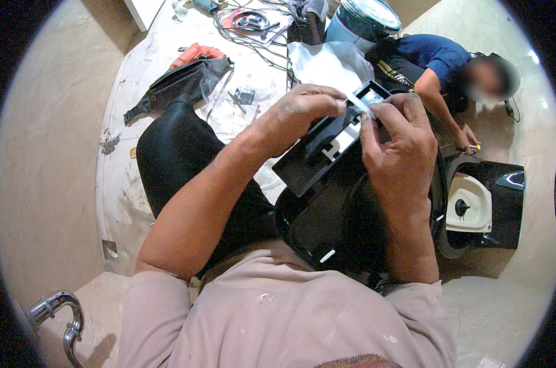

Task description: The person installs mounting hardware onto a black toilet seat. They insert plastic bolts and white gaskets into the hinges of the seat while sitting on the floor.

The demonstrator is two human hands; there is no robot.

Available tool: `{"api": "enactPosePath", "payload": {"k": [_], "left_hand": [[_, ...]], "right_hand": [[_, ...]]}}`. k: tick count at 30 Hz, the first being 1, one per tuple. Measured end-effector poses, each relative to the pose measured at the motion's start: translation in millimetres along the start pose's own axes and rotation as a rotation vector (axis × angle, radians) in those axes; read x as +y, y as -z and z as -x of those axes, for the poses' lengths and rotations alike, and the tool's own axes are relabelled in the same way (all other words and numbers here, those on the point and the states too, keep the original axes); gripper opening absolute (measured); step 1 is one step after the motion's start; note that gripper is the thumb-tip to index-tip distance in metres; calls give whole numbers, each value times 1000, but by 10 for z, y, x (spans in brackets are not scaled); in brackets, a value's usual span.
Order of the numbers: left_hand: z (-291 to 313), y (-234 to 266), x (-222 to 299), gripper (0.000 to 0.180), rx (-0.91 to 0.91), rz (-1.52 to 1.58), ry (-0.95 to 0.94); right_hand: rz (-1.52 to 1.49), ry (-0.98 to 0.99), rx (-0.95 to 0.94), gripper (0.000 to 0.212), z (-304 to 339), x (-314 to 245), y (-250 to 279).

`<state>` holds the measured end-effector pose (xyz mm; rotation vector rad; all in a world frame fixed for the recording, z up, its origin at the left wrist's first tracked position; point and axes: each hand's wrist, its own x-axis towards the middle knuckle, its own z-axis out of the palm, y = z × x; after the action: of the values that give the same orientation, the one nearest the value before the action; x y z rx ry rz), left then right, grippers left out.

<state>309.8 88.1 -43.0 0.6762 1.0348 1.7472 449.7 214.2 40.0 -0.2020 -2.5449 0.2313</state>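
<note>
Far left: chrome pipe (75, 319), bent, near the wall. Next, a black bag (180, 83) on the pale floor covering (121, 162), a red tool (198, 54) just beside it. Left hand (305, 113) over the upper edge of an open black housing (308, 162), fingers drawn close together near a pale strip (359, 104); whether they grip the strip or only steady the housing, cannot tell. The housing is tilted above a curved black casing (333, 230) at the person's lap. The strip crosses the housing's far end, its near end pinched between thumb and forefinger of the right hand (403, 135). Judged risks: uneven pull could skew or tear the strip; a lapse in support could let the housing slide, nothing firm being visible beneath it. Right: co-worker's hand (468, 138) near a black fixture (505, 208) with a cream insert (474, 214).
</note>
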Motion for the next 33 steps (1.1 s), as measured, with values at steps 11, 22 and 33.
{"api": "enactPosePath", "payload": {"k": [11,22,33], "left_hand": [[-33,-71,-89,36,44,-141,-97],[-76,-91,-121,35,72,-213,-37],[-97,-83,-127,35,41,-219,-92]], "right_hand": [[-4,18,-118,20,6,21,135],[-96,-133,-132,15,-112,198,16],[-217,-199,-282,22,-201,292,64]]}}
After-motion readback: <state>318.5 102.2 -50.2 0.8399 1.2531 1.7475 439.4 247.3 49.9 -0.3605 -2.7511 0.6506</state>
